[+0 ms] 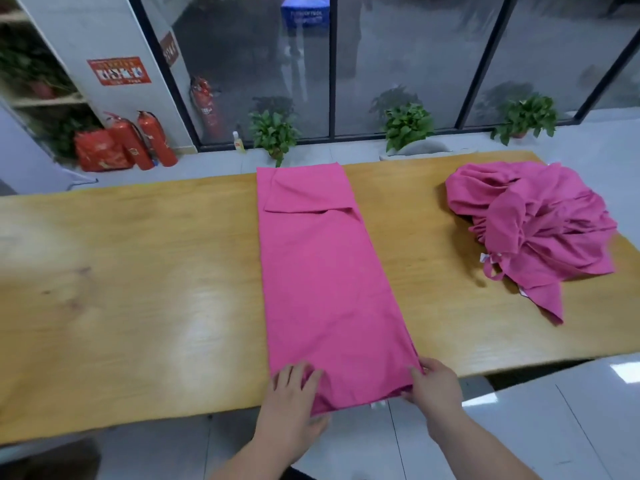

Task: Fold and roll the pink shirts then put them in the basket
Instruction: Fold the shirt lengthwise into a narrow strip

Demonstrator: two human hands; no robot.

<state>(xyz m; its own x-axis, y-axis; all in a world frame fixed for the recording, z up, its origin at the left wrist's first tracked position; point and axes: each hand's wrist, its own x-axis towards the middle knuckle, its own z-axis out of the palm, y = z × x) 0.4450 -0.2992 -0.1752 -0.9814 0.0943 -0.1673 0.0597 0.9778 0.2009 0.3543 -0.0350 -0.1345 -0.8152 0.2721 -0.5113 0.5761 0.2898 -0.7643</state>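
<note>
A pink shirt (322, 271) lies folded into a long narrow strip across the wooden table (138, 289), running from the far edge to the near edge. My left hand (294, 393) grips its near left corner, fingers on top and thumb under the hem. My right hand (434, 384) pinches the near right corner at the table's front edge. A heap of crumpled pink shirts (533, 226) sits at the table's right end. No basket is in view.
Beyond the table's far edge stand potted plants (408, 128) along a glass wall. Red fire extinguishers (149, 138) and a red bag stand on the floor at the back left. White floor tiles show at the near right.
</note>
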